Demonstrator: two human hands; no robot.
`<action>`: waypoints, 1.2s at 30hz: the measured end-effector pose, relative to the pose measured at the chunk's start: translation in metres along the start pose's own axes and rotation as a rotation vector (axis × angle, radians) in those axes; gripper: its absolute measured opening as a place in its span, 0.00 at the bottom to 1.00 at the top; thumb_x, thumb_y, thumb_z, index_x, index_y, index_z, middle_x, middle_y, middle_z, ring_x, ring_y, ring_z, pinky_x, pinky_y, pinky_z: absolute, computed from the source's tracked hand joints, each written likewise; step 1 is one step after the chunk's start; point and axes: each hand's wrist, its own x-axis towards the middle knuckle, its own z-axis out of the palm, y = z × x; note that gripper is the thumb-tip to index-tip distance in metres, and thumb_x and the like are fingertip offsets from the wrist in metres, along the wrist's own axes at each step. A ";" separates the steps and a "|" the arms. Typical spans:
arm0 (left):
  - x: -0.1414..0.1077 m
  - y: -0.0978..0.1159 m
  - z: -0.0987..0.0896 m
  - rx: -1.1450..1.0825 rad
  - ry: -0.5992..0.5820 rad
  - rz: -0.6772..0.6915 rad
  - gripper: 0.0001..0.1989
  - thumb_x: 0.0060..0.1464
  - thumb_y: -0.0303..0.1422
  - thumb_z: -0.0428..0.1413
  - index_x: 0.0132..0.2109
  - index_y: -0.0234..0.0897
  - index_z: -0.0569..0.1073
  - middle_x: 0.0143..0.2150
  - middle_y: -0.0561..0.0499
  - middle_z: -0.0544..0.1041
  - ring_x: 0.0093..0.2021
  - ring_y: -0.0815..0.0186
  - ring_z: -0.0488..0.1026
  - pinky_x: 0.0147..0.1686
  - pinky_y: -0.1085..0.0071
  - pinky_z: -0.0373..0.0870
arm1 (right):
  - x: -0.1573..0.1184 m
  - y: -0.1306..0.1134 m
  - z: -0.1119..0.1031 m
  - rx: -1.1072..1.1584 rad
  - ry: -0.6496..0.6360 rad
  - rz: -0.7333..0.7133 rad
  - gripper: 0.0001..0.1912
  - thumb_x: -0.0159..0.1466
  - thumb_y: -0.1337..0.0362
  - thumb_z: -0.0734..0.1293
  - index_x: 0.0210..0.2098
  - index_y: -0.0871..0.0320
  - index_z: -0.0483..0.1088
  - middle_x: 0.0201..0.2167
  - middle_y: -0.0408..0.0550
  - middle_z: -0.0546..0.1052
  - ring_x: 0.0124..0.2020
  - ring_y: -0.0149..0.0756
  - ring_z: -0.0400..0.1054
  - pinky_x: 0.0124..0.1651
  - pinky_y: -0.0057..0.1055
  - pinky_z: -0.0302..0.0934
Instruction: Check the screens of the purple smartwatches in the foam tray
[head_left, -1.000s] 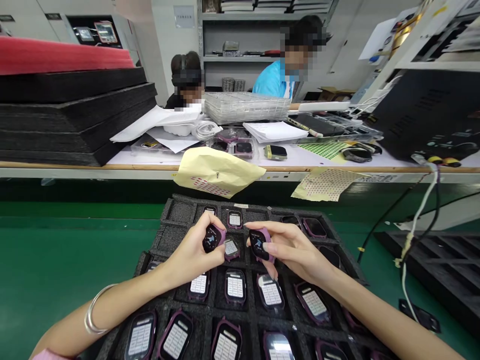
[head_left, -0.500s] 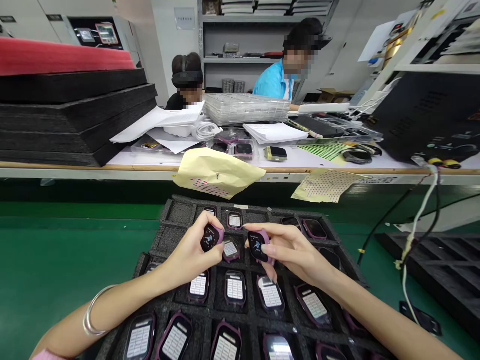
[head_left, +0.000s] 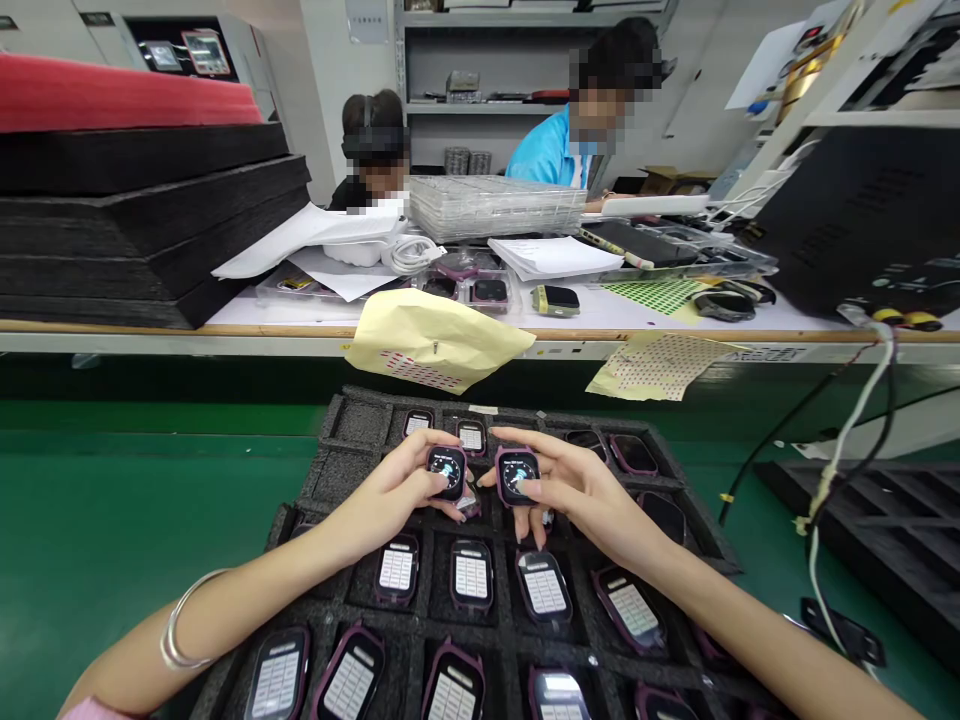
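Note:
My left hand [head_left: 411,474] grips a purple-framed watch [head_left: 448,473] by its edges, thumb on its lit screen. In my right hand [head_left: 559,478] is a second purple watch [head_left: 517,476], also lit with a clock face, the thumb resting on its screen. Both are held side by side, apart, above a black foam tray [head_left: 352,425]. Below them, several watches lie in the compartments, many showing white keypad-like screens, such as one watch [head_left: 471,575] in the middle. Another watch under my left hand is partly hidden.
Behind the tray runs a workbench edge [head_left: 300,345] with hanging yellow sheets [head_left: 439,340], papers and clear trays [head_left: 495,208]. Black foam [head_left: 150,230] is stacked at left. Cables [head_left: 847,440] hang at right, beside another black tray [head_left: 862,540]. Two people are behind the bench.
Both watches have been turned to face the camera more squarely. The left one has moved slightly right, and its screen now shows a clock face.

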 end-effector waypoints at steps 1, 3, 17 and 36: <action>0.000 0.000 0.000 0.010 -0.008 0.002 0.14 0.52 0.26 0.51 0.47 0.38 0.68 0.41 0.49 0.72 0.41 0.62 0.73 0.39 0.64 0.74 | 0.000 0.000 0.000 -0.007 -0.001 -0.004 0.29 0.60 0.67 0.68 0.59 0.60 0.59 0.42 0.55 0.77 0.22 0.32 0.73 0.20 0.26 0.68; -0.001 0.001 0.000 0.031 -0.025 0.002 0.15 0.52 0.25 0.50 0.48 0.38 0.67 0.43 0.48 0.71 0.42 0.62 0.73 0.40 0.62 0.74 | -0.001 0.000 -0.001 -0.008 -0.006 -0.012 0.29 0.59 0.67 0.68 0.59 0.60 0.60 0.42 0.55 0.77 0.23 0.32 0.73 0.20 0.26 0.68; -0.002 0.003 0.002 0.130 -0.040 0.048 0.13 0.53 0.25 0.51 0.47 0.38 0.66 0.44 0.48 0.68 0.42 0.64 0.70 0.41 0.63 0.75 | -0.002 0.000 -0.001 0.013 -0.038 -0.037 0.28 0.61 0.65 0.68 0.60 0.59 0.61 0.43 0.58 0.78 0.23 0.35 0.74 0.20 0.27 0.67; -0.004 0.002 0.001 0.441 0.012 0.144 0.10 0.50 0.23 0.53 0.39 0.39 0.62 0.34 0.57 0.62 0.26 0.74 0.60 0.24 0.76 0.59 | -0.002 -0.003 -0.003 0.172 -0.194 -0.013 0.24 0.58 0.64 0.72 0.54 0.58 0.69 0.35 0.50 0.77 0.23 0.33 0.74 0.23 0.28 0.69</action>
